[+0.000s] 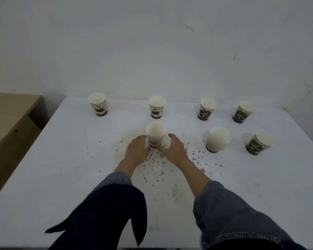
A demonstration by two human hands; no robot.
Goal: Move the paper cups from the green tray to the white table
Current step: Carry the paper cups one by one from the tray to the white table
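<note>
The white table (52,177) met the wall along its far edge, and a wooden cabinet (11,123) stood off its left edge; broad bare surface lay left of the hands and toward the near edge. A paper cup (155,134) stood upright near the table's middle, mouth up, its long axis vertical. The left hand (136,150) and right hand (173,149) flanked its base, fingers loosely curved and spread, fingertips touching or just beside the cup; a firm grip could not be made out. Six more cups stood upright behind and to the right, four along the far edge, well apart.
</note>
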